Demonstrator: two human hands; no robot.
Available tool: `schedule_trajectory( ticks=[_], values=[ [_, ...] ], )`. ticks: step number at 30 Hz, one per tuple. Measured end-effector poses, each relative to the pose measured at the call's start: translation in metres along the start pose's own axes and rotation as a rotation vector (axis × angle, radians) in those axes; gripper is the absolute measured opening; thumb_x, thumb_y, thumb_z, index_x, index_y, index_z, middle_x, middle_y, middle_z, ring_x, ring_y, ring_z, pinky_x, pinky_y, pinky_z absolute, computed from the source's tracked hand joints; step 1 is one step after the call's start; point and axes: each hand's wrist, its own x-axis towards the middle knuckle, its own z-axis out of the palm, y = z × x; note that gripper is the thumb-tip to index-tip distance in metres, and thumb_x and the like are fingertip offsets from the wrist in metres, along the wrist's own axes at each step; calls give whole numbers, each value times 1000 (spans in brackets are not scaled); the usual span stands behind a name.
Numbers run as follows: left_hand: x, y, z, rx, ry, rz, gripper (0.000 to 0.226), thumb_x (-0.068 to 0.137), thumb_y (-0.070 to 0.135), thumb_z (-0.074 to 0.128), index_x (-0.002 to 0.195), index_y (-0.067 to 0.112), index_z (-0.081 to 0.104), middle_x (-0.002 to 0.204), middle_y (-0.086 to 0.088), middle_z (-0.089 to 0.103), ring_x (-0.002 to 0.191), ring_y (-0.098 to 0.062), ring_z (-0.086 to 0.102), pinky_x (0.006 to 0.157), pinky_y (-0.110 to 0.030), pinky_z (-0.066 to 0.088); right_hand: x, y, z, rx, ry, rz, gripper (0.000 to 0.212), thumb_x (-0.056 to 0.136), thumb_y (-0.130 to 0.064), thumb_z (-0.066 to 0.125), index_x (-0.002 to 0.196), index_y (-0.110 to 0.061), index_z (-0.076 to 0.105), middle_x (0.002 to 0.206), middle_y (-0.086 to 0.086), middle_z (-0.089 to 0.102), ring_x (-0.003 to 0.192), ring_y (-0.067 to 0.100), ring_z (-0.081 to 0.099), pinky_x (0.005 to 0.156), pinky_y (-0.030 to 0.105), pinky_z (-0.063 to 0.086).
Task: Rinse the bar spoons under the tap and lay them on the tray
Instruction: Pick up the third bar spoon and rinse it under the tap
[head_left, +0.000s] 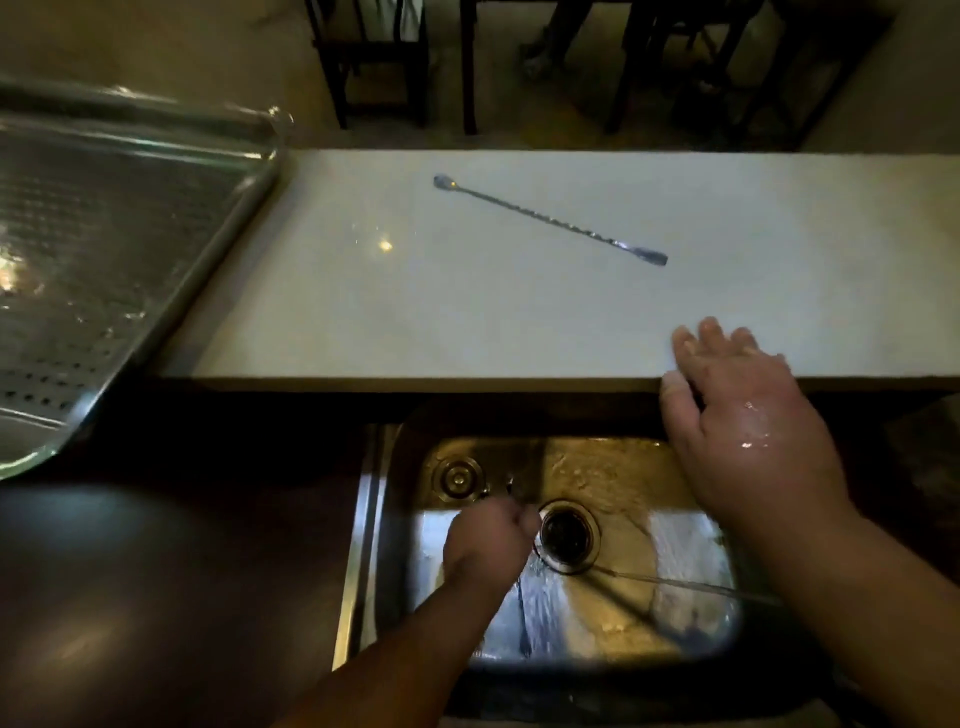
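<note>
A twisted-stem bar spoon lies slantwise on the white counter. Down in the steel sink, my left hand is closed in a fist around a thin bar spoon, whose stem sticks out below the fist over the wet basin. Another long bar spoon lies across the sink floor to the right of the drain. My right hand is wet, with its fingers spread, and rests on the counter's front edge, holding nothing. The perforated metal tray sits at the left; no spoon shows on it.
Dark countertop surrounds the sink on the left. A small round overflow fitting sits on the sink's back wall. Dark chair and table legs stand on the floor beyond the counter.
</note>
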Motion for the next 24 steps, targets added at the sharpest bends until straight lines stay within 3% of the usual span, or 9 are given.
schedule_trajectory(
  ticks=[4,6,8,10,13,16,18,21,24],
  values=[
    [-48,50,-74,13,272,368,46,88,61,53,71,20,65,65,1,66,61,-13,60,52,-28,39,2,-5,-7,-11,-58,13,54,105,-34,41,155,-16,43,166,12,36,155,34,27,127,52,16],
    [-63,78,-114,57,417,517,50,89,64,51,68,20,63,60,4,60,59,-12,58,52,-29,42,2,-6,-10,-6,-79,14,56,105,-39,37,157,-18,40,168,9,32,157,31,23,128,49,13],
    [-63,108,-156,98,546,632,46,90,63,50,70,25,66,62,7,61,60,-9,59,54,-29,46,3,-6,-15,21,-96,14,58,106,-42,33,159,-20,36,170,6,28,158,27,19,128,46,10],
    [-49,141,-196,151,608,670,39,91,60,49,84,30,73,75,11,69,68,-7,63,59,-28,49,3,-4,-19,50,-107,14,59,106,-45,29,161,-23,31,172,3,22,159,24,14,129,44,6],
    [-10,184,-239,305,588,641,31,95,46,50,107,29,73,97,6,70,83,-20,68,63,-33,51,2,-3,-24,58,-122,2,59,107,-45,26,162,-25,26,173,1,19,160,23,11,128,42,4],
    [34,214,-259,606,507,587,10,93,18,58,94,17,67,80,-1,50,79,-30,64,56,-34,38,4,-2,-26,71,-135,2,58,106,-44,27,162,-26,27,173,0,19,160,21,12,128,41,4],
    [52,227,-266,824,419,553,14,86,3,60,89,15,67,72,0,37,71,-28,54,54,-32,30,6,0,-26,84,-144,3,59,105,-44,28,162,-27,28,173,-1,19,160,21,12,127,40,4],
    [69,234,-266,1098,327,581,23,83,0,57,84,19,69,74,2,50,71,-26,52,57,-30,30,8,2,-25,80,-155,-3,61,103,-45,29,162,-27,28,173,-1,19,160,20,12,127,40,5],
    [83,231,-260,1203,305,669,22,84,4,55,73,22,63,74,3,59,69,-26,55,52,-30,27,9,4,-23,78,-159,-2,63,102,-47,30,162,-28,27,173,-2,19,160,19,10,127,39,3]
  ],
)
